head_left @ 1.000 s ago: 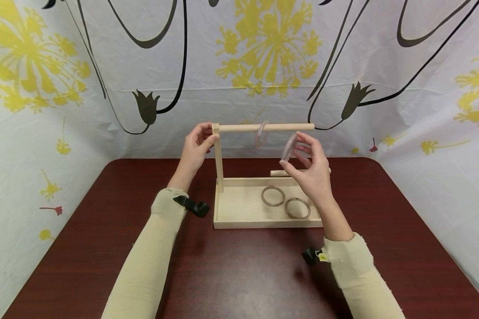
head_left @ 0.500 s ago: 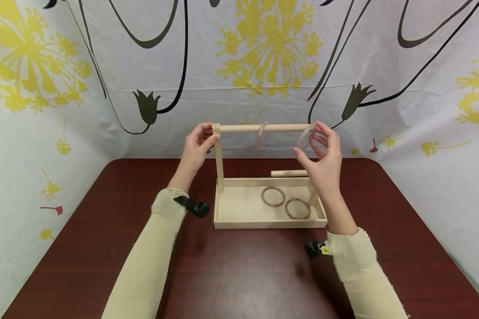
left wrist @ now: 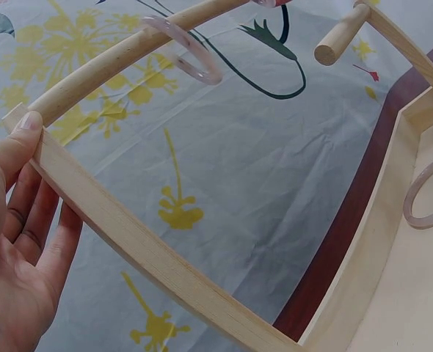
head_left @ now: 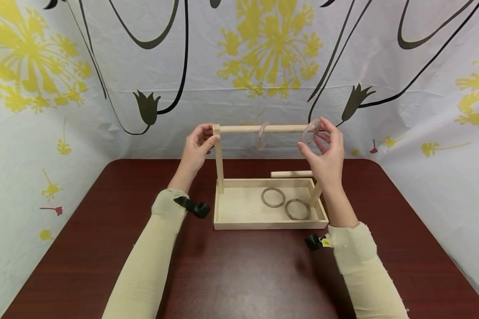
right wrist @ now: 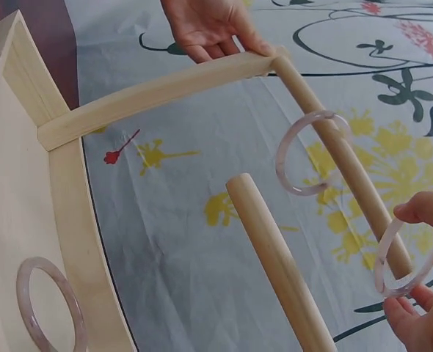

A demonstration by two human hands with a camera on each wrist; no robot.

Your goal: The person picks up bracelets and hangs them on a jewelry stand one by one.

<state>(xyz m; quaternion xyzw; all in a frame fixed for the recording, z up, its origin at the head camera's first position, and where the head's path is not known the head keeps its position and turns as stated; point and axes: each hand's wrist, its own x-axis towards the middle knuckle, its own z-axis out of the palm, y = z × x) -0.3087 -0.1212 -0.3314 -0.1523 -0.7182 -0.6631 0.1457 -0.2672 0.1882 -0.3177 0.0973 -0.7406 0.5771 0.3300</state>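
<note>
Wooden stand (head_left: pixel 222 153) on dark red counter (head_left: pixel 239 266), left hand (head_left: pixel 195 148) gripping stand's upright post top, right hand (head_left: pixel 325 153) pinching clear bangle (head_left: pixel 309 132) at top rod's free end, second bangle (head_left: pixel 261 135) hanging mid-rod, two rings (head_left: pixel 273 196) in stand's tray.

Bright, even light; soft shadows, wide-angle edge warping.

A dark red table (head_left: pixel 239 274) is seen, backed and flanked by a white cloth (head_left: pixel 231 88) printed with yellow flowers and black stems. Two rings (head_left: pixel 273 196) (head_left: pixel 297 208) are laid flat, just beside each other, in a shallow wooden tray (head_left: pixel 239 212). A short dowel (head_left: pixel 291 173) is seen lower down, behind the tray's far edge.
</note>
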